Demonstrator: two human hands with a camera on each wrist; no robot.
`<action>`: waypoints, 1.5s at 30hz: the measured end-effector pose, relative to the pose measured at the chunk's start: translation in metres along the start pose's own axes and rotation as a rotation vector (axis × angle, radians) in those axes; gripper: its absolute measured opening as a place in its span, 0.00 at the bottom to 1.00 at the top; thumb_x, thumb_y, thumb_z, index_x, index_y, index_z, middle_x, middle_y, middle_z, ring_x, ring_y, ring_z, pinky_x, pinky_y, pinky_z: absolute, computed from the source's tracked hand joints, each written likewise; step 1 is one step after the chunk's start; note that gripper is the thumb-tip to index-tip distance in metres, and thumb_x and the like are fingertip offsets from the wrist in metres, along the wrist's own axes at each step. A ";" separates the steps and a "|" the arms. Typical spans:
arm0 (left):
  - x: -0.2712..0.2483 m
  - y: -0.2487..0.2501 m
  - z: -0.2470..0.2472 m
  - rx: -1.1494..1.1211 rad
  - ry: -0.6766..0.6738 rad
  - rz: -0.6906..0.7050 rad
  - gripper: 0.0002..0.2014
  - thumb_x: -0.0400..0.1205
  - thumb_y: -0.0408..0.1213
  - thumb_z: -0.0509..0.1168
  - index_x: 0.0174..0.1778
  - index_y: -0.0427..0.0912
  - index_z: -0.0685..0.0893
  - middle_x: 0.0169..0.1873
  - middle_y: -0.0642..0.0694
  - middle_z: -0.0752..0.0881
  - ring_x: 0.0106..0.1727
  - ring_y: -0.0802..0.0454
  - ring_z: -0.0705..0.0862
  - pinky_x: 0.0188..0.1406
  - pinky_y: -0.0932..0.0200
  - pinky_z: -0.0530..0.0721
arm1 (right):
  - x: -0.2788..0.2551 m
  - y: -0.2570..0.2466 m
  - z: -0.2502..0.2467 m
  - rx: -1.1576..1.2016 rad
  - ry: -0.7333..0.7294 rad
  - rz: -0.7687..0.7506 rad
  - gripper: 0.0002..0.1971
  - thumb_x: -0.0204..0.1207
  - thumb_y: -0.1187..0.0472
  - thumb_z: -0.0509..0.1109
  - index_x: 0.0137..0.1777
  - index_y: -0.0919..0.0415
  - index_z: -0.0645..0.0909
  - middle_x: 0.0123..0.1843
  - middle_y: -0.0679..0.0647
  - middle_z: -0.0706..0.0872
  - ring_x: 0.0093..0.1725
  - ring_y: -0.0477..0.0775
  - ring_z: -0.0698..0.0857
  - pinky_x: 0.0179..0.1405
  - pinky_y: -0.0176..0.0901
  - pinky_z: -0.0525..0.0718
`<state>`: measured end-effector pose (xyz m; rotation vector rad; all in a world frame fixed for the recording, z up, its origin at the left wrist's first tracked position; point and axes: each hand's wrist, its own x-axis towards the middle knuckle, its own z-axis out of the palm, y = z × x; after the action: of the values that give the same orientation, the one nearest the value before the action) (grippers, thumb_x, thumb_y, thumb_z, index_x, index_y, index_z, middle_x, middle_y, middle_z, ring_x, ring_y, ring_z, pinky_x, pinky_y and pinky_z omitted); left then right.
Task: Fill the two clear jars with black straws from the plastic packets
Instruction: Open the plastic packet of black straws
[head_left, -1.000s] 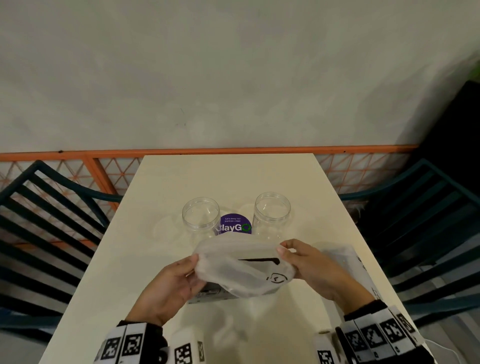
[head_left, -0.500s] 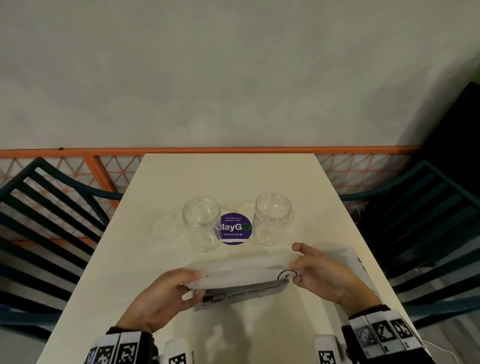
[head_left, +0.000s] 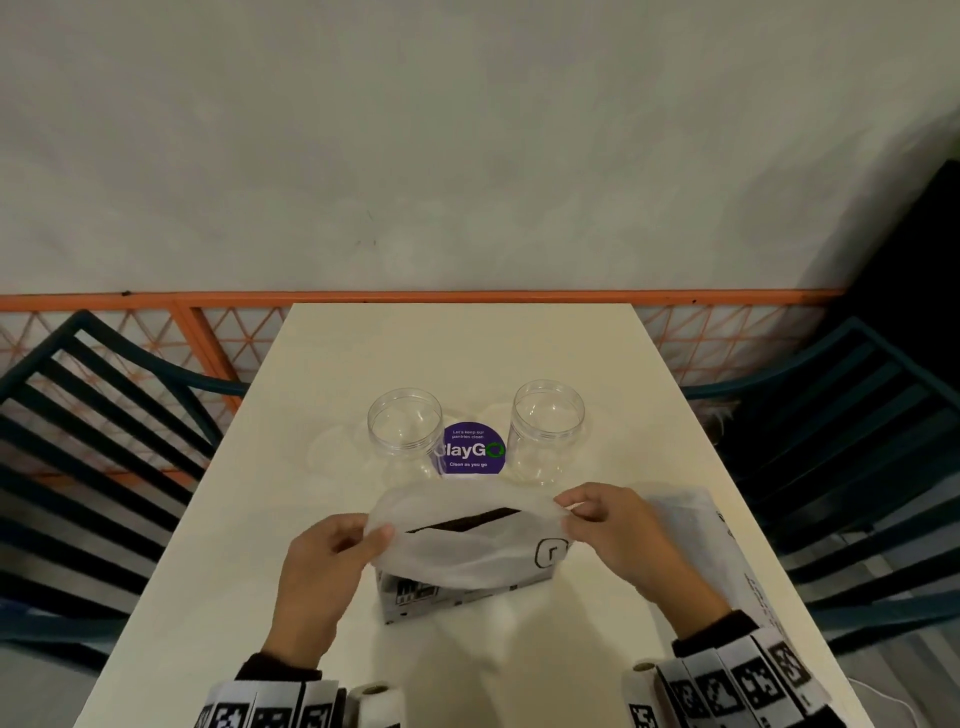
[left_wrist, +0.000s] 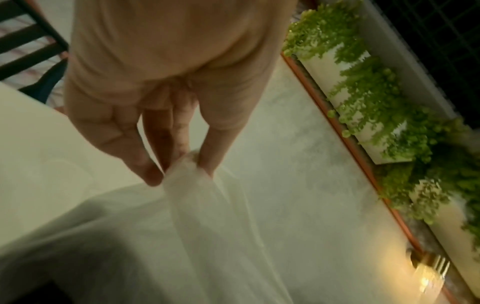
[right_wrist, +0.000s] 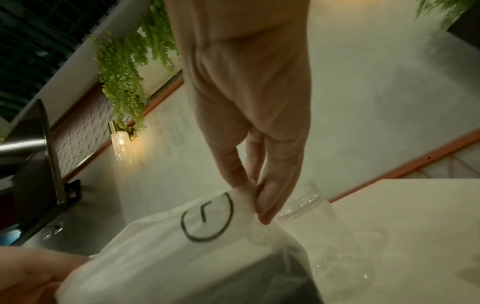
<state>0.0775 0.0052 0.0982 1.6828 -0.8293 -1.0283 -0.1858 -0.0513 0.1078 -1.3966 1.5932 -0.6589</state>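
A white plastic packet (head_left: 467, 556) stands on the cream table (head_left: 467, 353), its mouth spread wide, with black straws (head_left: 462, 521) showing inside. My left hand (head_left: 376, 535) pinches the packet's left rim (left_wrist: 187, 164). My right hand (head_left: 563, 512) pinches the right rim (right_wrist: 249, 191) beside a black printed logo (right_wrist: 207, 220). Two clear jars stand upright and bare behind the packet, the left jar (head_left: 405, 428) and the right jar (head_left: 546, 421), the latter also in the right wrist view (right_wrist: 311, 205).
A second white packet (head_left: 696, 535) lies flat at the table's right edge. A purple round sticker (head_left: 472, 449) sits between the jars. Dark slatted chairs (head_left: 93, 441) flank both sides. An orange rail and a wall close the far end.
The packet's mouth was pulled flat half a second ago; both hands have since spread it wide again, and the black straws show inside.
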 end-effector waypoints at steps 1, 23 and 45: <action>-0.001 0.001 0.002 -0.049 -0.020 -0.007 0.02 0.75 0.31 0.70 0.40 0.39 0.88 0.38 0.41 0.89 0.40 0.48 0.83 0.42 0.58 0.81 | 0.001 -0.001 0.001 0.082 -0.030 0.032 0.09 0.72 0.69 0.71 0.48 0.56 0.85 0.39 0.55 0.88 0.38 0.52 0.84 0.43 0.45 0.83; 0.000 -0.003 -0.010 -0.613 -0.423 -0.267 0.15 0.68 0.43 0.72 0.44 0.41 0.77 0.42 0.43 0.83 0.38 0.51 0.82 0.39 0.56 0.77 | -0.001 0.001 -0.018 0.767 -0.369 0.375 0.09 0.75 0.68 0.60 0.39 0.54 0.72 0.35 0.51 0.77 0.34 0.49 0.76 0.31 0.39 0.68; 0.001 -0.017 0.008 0.262 0.075 0.098 0.05 0.74 0.36 0.70 0.35 0.42 0.82 0.35 0.45 0.87 0.42 0.43 0.86 0.46 0.45 0.86 | 0.006 0.008 0.003 0.163 -0.133 0.036 0.04 0.76 0.66 0.69 0.48 0.58 0.80 0.48 0.61 0.87 0.43 0.53 0.86 0.34 0.33 0.82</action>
<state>0.0720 0.0062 0.0807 1.8673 -1.0211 -0.8111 -0.1865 -0.0549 0.0983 -1.2628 1.4241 -0.6462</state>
